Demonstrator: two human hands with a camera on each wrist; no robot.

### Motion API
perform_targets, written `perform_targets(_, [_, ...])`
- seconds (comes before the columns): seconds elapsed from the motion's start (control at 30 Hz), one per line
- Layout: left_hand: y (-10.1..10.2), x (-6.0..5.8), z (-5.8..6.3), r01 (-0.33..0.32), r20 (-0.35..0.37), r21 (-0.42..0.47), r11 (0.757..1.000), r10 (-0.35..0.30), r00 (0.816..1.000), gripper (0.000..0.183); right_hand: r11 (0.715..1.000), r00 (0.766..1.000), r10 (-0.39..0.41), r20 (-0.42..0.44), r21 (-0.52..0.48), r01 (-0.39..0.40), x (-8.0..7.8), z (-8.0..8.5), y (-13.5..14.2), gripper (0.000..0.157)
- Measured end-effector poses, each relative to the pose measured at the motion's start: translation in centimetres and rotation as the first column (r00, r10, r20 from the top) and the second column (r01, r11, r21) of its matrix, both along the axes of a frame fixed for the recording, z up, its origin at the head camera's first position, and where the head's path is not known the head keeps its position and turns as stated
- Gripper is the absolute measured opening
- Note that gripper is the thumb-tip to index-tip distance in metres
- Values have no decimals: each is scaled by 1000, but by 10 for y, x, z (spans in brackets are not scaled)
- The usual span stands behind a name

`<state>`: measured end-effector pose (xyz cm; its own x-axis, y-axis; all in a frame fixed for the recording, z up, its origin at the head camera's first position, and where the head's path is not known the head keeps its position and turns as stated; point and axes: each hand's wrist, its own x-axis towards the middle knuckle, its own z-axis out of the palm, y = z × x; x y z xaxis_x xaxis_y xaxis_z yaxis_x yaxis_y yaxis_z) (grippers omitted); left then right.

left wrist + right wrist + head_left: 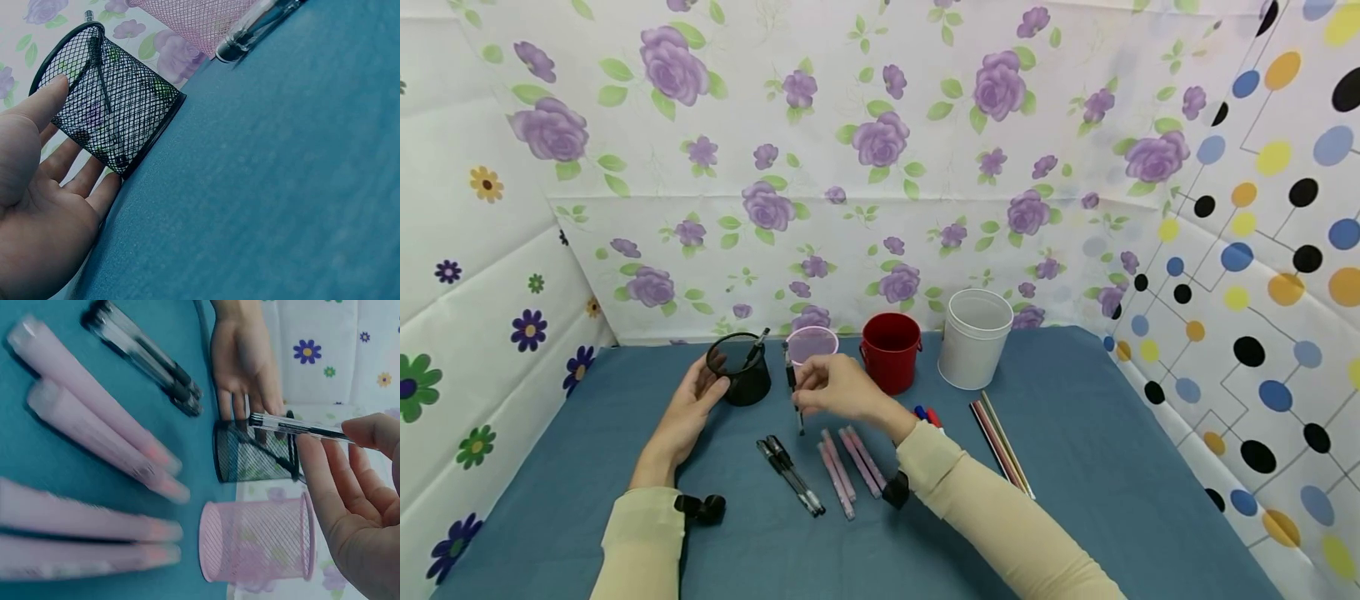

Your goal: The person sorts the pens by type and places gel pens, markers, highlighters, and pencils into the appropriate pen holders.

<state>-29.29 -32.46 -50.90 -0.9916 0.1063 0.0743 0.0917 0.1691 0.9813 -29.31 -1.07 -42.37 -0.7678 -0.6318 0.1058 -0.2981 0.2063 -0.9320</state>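
My left hand holds the black mesh pen holder at its left side, with the thumb by the rim and the other fingers along the wall. One black pen leans inside that holder. Just right of it, my right hand pinches a clear-barrelled black pen between thumb and fingers, above the cloth. Behind the right hand stands a pink mesh pen holder, partly hidden in the head view. Two more black pens lie on the cloth in front.
Several pink highlighter-like pens lie beside the black pens. A red bucket and a white bucket stand at the back. Red and blue capped markers are partly behind the right forearm. Pencils lie to the right on the blue cloth.
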Motion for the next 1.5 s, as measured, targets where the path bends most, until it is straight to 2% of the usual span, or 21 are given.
perform_targets(0.1, [0,0,0,-3,2,0,1000,3,1000,82,999,999,-30,-28,-14,29,-9,5,1,12])
perform_targets(0.27, [1,-1,-1,-6,3,-1,1000,6,1000,82,997,997,-72,-23,-32,71,-22,18,0,15])
perform_targets(0.4, [1,-1,0,-5,4,0,1000,5,1000,82,996,997,-78,-6,-40,77,-29,30,-3,16])
perform_targets(0.63, [0,-2,0,-2,-1,2,1000,2,1000,82,995,989,-99,-107,7,100,-43,44,-13,17])
perform_targets(0.77, [0,-1,-1,-3,-2,6,1000,3,1000,81,995,991,-101,-84,-25,99,-48,51,-21,18])
perform_targets(1.13, [-2,-2,-3,-4,6,5,1000,4,1000,82,990,987,-130,-90,-66,124,-63,55,-42,18])
perform_targets(1.5, [-1,-1,-3,-5,-14,-1,1000,5,1000,80,981,986,-163,-36,-116,158,-71,54,-59,15])
